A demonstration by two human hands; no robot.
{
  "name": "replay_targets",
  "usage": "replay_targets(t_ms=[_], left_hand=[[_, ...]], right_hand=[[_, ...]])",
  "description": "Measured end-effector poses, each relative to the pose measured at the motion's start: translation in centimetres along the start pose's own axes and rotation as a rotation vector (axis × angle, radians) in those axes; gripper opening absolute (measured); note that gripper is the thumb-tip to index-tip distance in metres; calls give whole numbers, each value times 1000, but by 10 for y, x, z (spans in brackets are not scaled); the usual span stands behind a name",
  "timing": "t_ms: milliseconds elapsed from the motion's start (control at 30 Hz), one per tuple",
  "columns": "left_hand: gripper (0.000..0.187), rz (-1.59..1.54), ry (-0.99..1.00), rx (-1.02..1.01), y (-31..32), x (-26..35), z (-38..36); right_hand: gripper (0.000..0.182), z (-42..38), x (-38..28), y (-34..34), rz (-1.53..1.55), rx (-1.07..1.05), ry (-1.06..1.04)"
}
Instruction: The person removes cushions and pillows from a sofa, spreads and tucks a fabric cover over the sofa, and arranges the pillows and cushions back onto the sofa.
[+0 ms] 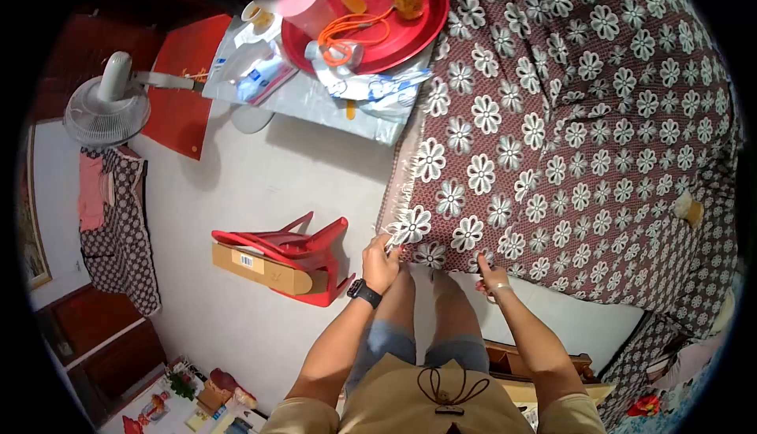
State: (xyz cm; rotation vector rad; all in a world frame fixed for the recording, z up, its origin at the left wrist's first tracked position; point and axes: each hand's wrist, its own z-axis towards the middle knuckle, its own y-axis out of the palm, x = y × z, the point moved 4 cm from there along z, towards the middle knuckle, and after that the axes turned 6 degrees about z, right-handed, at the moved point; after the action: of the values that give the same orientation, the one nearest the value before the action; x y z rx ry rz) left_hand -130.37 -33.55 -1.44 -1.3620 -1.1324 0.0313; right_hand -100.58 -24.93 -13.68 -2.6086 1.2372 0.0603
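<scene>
A brown bedspread (544,130) with white flowers and a fringed side spreads out before me. My left hand (381,264) is closed on its near left corner, where the white fringe bunches at my fingers. A dark watch (364,293) is on that wrist. Farther right, my right hand (493,279) is closed on the near edge of the bedspread, with the thumb on top. The fingers beneath are partly hidden. Between my hands the edge hangs over my legs.
A grey-covered table (347,122) holds a red tray (434,24) with a jar, a pink cup and an orange cable. Left of me stand a red plastic chair (315,249) and a cardboard box (260,267). A fan (108,107) is farther left.
</scene>
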Motion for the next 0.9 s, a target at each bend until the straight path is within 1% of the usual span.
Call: replay_targets(t_ms=[67, 100, 133, 167, 200, 233, 267, 300, 333, 367, 400, 433, 467, 500, 533, 567, 600, 633, 667, 700, 733, 767, 833, 867, 900], left_hand=[[21, -11, -46, -46, -13, -7, -6], [21, -23, -15, -60, -18, -8, -8], [22, -36, 20, -76, -21, -8, -7], [22, -52, 58, -92, -28, -3, -3], [24, -70, -7, -176, -30, 0, 0], [24, -78, -20, -230, -28, -3, 4], [23, -87, -35, -292, -24, -11, 6], [23, -96, -45, -352, -21, -22, 10], [35, -138, 85, -567, -19, -44, 16], [45, 7, 267, -557, -40, -64, 24], [54, 149, 442, -544, -67, -85, 30], [73, 408, 335, -754, -111, -92, 45], [80, 522, 280, -780, -138, -138, 54], [87, 720, 305, -835, -170, -172, 62], [93, 915, 237, -897, -202, -186, 72], [97, 944, 129, -951, -218, -227, 78], [104, 922, 72, -1088, -227, -262, 83], [87, 914, 106, -1114, -233, -268, 86], [76, 806, 112, -1140, -230, -284, 87], [66, 699, 118, -1164, -225, -299, 86], [44, 758, 295, -1157, -223, -295, 85], [41, 827, 298, -1174, -222, -297, 85], [37, 966, 304, -1204, -223, -295, 84], [35, 906, 383, -1133, -228, -285, 85], [36, 936, 317, -1142, -229, -292, 86]], right_hand=[[86, -31, 2, 11, 73, -144, 218], [91, -43, 3, 17, 115, -211, 326], [101, -43, 12, 31, 189, -337, 427], [100, -38, 13, 48, 348, -415, 387], [99, -32, 12, 68, 508, -491, 345], [97, -23, 12, 89, 671, -565, 300], [74, 0, 10, 109, 1021, -518, 237], [49, 7, 2, 114, 1125, -11, 71], [40, 20, 0, 120, 1097, 103, 63], [31, 28, 3, 121, 1064, 221, 64], [30, 23, -1, 122, 1087, 257, 128], [28, 19, -7, 122, 1112, 290, 188], [29, 14, -9, 120, 1040, 279, 148], [40, 45, 17, 119, 924, 220, 148], [41, 42, 17, 117, 908, 239, 121], [43, 38, 13, 116, 888, 260, 95], [43, 38, 13, 116, 871, 277, 135], [43, 39, 12, 116, 853, 293, 174], [42, 41, 11, 117, 883, 330, 139], [39, 43, 11, 118, 874, 352, 157], [37, 43, 7, 120, 918, 376, 148], [34, 41, 4, 120, 960, 404, 142], [27, 41, 3, 116, 921, 381, 236], [27, 41, 1, 114, 918, 361, 266], [25, 44, 0, 113, 897, 351, 276]])
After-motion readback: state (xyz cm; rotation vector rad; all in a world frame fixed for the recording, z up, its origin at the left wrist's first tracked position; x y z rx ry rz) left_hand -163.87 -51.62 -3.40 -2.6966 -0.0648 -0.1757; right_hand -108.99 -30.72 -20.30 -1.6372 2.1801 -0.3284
